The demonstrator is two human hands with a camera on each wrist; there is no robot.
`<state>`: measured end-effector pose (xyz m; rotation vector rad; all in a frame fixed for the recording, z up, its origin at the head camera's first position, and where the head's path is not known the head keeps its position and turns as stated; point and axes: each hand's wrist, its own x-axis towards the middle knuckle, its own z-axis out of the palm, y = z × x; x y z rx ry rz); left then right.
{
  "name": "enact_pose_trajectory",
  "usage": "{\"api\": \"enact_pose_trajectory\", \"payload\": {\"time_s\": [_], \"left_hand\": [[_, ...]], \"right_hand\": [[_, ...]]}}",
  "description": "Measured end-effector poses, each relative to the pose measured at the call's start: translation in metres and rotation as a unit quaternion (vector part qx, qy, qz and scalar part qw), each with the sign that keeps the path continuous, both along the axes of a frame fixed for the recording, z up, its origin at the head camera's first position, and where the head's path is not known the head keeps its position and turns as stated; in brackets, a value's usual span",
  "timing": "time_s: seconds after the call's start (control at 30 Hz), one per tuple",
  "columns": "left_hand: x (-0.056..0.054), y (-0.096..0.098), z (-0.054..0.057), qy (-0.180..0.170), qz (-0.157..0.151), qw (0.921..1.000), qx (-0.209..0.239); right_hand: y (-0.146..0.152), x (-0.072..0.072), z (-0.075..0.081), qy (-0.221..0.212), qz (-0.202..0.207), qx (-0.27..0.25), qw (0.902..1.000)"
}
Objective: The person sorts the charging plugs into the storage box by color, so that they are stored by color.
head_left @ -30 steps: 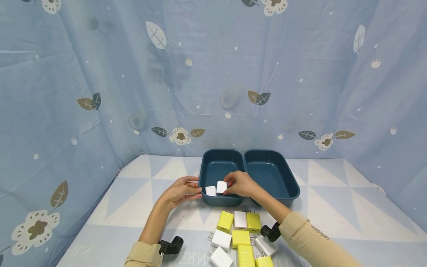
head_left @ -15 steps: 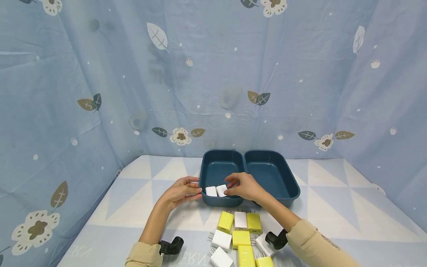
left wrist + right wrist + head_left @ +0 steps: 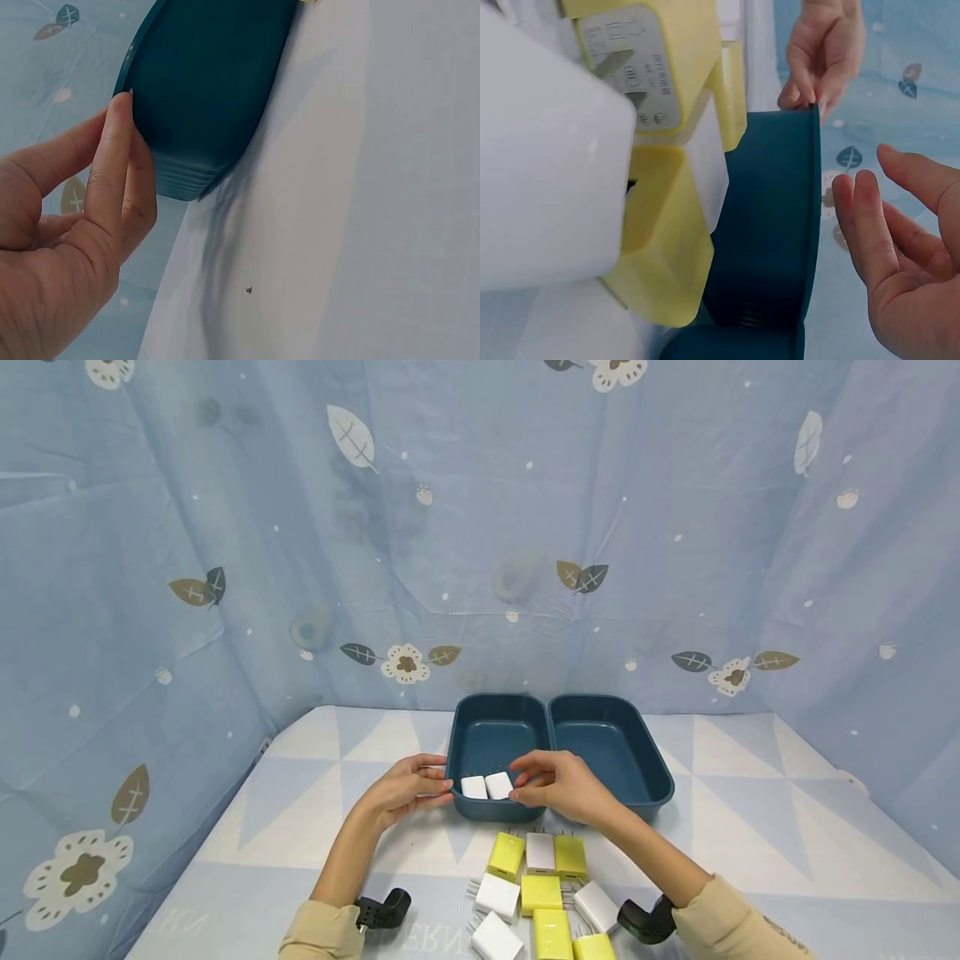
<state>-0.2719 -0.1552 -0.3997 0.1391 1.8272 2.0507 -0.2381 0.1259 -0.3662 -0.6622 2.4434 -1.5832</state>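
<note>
At the near left edge of the left dark teal bin (image 3: 498, 811), my left hand (image 3: 405, 791) pinches the rim. The left wrist view shows its fingertips on that bin's rim (image 3: 126, 71). Two white plug chargers, a left one (image 3: 474, 787) and a right one (image 3: 498, 785), lie side by side in the bin's near end, prongs pointing away. My right hand (image 3: 567, 785) is just right of them over the bin's near right corner. In the right wrist view the right hand (image 3: 911, 251) has thumb and fingers apart, with nothing between them.
A second teal bin (image 3: 611, 764) stands against the first on its right. In front lie several yellow chargers (image 3: 542, 894) and white chargers (image 3: 497, 896) in a loose cluster, close to my right forearm. A patterned blue curtain (image 3: 480, 527) hangs behind the table.
My right hand lowered the right white charger beside the other, let go, and drew back slightly to the right. My left hand stayed on the bin's rim.
</note>
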Motion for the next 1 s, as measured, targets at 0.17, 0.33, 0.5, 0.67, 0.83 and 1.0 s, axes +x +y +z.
{"api": "enact_pose_trajectory", "payload": {"time_s": [0.17,0.33,0.5,0.67,0.83,1.0], "left_hand": [[0.000,0.000,0.000,0.001,0.000,1.0000,-0.002],[-0.001,0.000,0.000,0.001,-0.002,1.0000,-0.002],[-0.001,0.000,0.000,0.001,-0.002,1.0000,-0.001],[-0.001,0.000,0.001,-0.003,0.000,1.0000,-0.001],[0.000,0.000,0.001,0.001,-0.002,1.0000,0.001],[-0.001,0.000,0.001,0.003,-0.006,1.0000,0.001]], "right_hand": [[0.009,0.006,0.000,0.007,-0.012,0.013,0.9998],[0.020,0.015,-0.001,-0.008,-0.010,0.015,0.9998],[0.031,0.024,-0.001,0.001,0.009,0.037,0.9993],[0.043,0.032,-0.001,0.024,0.022,0.070,0.9971],[0.059,0.040,-0.005,0.015,0.051,0.080,0.9953],[0.077,0.045,-0.014,-0.016,0.092,0.073,0.9930]]}}
